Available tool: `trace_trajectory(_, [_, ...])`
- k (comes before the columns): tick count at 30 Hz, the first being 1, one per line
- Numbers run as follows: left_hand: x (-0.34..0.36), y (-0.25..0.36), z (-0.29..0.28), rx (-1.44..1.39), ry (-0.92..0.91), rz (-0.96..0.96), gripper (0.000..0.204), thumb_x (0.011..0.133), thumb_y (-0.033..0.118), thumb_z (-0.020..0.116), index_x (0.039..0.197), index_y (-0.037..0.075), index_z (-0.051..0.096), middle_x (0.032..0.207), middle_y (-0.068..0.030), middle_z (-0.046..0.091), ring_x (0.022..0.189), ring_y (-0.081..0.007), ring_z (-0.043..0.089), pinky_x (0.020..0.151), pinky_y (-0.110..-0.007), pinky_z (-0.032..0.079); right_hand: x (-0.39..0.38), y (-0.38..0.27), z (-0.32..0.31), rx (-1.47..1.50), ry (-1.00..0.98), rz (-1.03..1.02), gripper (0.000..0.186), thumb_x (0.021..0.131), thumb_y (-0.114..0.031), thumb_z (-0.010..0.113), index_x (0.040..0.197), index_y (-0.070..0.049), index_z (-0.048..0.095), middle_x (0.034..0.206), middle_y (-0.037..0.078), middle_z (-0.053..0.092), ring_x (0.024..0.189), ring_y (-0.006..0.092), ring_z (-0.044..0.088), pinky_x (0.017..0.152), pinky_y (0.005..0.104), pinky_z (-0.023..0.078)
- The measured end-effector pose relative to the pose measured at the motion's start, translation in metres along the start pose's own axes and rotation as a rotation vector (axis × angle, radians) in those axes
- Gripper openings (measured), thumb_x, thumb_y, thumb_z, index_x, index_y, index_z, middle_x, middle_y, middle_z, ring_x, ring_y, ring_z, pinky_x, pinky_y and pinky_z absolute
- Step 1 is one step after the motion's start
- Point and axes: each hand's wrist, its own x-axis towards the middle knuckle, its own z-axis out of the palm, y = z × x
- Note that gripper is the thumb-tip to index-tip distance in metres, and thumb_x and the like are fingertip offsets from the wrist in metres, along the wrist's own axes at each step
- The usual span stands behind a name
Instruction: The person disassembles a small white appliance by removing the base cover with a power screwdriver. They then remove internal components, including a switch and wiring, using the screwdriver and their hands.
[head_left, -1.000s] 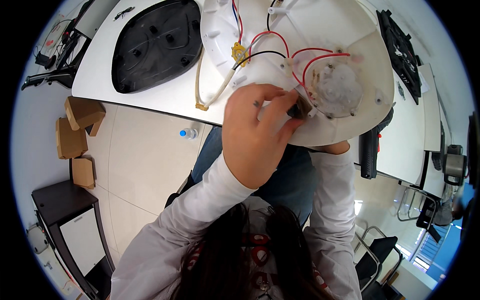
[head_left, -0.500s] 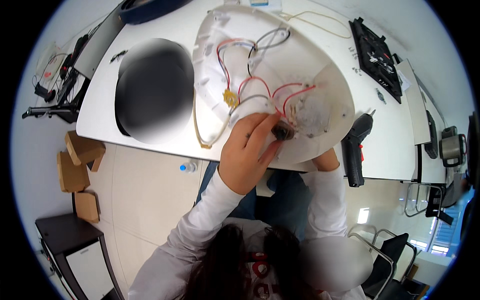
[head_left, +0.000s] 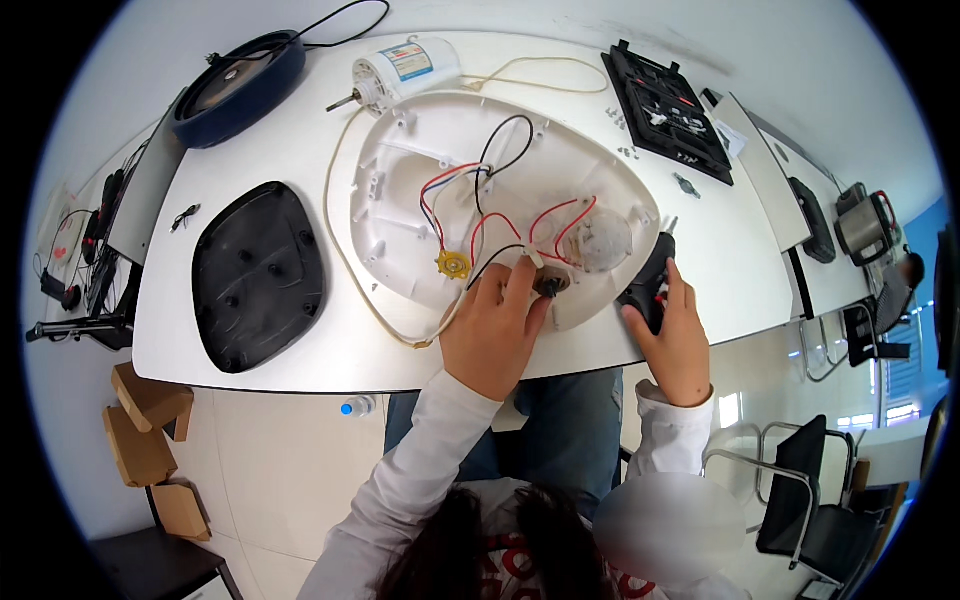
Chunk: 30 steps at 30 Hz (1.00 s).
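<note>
A white plastic shell (head_left: pixel 400 180), hollow side up, lies on the table with red, black, blue and white wires inside. My left hand (head_left: pixel 490 335) reaches over its near edge, fingers closed around a small dark wired part (head_left: pixel 550 285), whose exact kind I cannot make out. Left of those fingers sits a round yellow part (head_left: pixel 454 264) joined to wires. A clear, rounded part (head_left: pixel 604 242) lies in the shell's right end. At the shell's right side, my right hand (head_left: pixel 682 345) grips a black cordless screwdriver (head_left: pixel 652 285) with its bit pointing away from me.
A black plastic cover (head_left: pixel 260 280) lies to the left. Behind the shell stand a white motor (head_left: pixel 408 72) and a dark blue round base (head_left: pixel 240 90). A black tool case (head_left: pixel 668 112) and loose screws (head_left: pixel 617 120) are at far right. A cream cord (head_left: pixel 333 200) curves around the shell.
My right hand has come out from under the shell's near edge and taken hold of the screwdriver. My left hand stays on the dark part. The view has shifted, showing more of the table's far side.
</note>
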Motion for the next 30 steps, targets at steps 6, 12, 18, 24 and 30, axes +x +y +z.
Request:
trace_trajectory(6, [-0.001, -0.001, 0.006, 0.008, 0.081, 0.021, 0.044, 0.073, 0.013, 0.075, 0.11, 0.005, 0.054, 0.088, -0.0073, 0.056, 0.073, -0.0251, 0.061, 0.061, -0.036, 0.049, 0.0, -0.006, 0.008, -0.062, -0.017, 0.097, 0.074, 0.071, -0.015, 0.068, 0.137, -0.001, 0.038, 0.103, 0.018, 0.059, 0.086, 0.0351, 0.061, 0.068, 0.0397, 0.051])
trace_trajectory(12, [-0.002, -0.005, 0.007, -0.041, 0.07, 0.002, 0.043, 0.075, 0.013, 0.075, 0.11, 0.004, 0.053, 0.084, -0.0064, 0.054, 0.067, -0.02, 0.056, 0.059, -0.033, 0.048, -0.009, 0.003, -0.003, 0.529, 0.17, 0.257, 0.052, 0.078, -0.008, 0.062, 0.127, 0.001, 0.048, 0.091, 0.015, 0.065, 0.075, 0.02, 0.061, 0.067, 0.0299, 0.05])
trace_trajectory(18, [0.008, 0.004, 0.005, -0.095, -0.052, -0.164, 0.04, 0.079, 0.017, 0.072, 0.11, 0.006, 0.05, 0.096, -0.0116, 0.057, 0.084, -0.031, 0.06, 0.064, -0.04, 0.048, -0.053, -0.027, -0.043, 1.176, 0.401, 0.294, 0.052, 0.086, -0.025, 0.063, 0.124, 0.006, 0.046, 0.104, 0.019, 0.062, 0.08, 0.0242, 0.064, 0.069, 0.0318, 0.054])
trace_trajectory(24, [0.019, 0.003, 0.019, -0.037, 0.056, -0.118, 0.043, 0.079, 0.018, 0.074, 0.111, 0.003, 0.051, 0.082, -0.0079, 0.055, 0.066, -0.0206, 0.055, 0.059, -0.032, 0.046, -0.083, -0.041, -0.033, 1.289, 0.244, 0.274, 0.073, 0.082, -0.043, 0.063, 0.129, 0.008, 0.042, 0.075, 0.016, 0.063, 0.064, 0.0217, 0.063, 0.063, 0.0301, 0.052])
trace_trajectory(30, [0.008, -0.001, 0.019, -0.002, 0.058, -0.032, 0.053, 0.079, 0.015, 0.073, 0.126, 0.004, 0.048, 0.086, -0.0077, 0.054, 0.07, -0.0196, 0.054, 0.062, -0.031, 0.046, -0.129, -0.036, 0.004, 1.229, 0.105, 0.107, 0.084, 0.076, -0.015, 0.074, 0.14, 0.004, 0.023, 0.121, 0.021, 0.05, 0.095, 0.0252, 0.062, 0.08, 0.0309, 0.052])
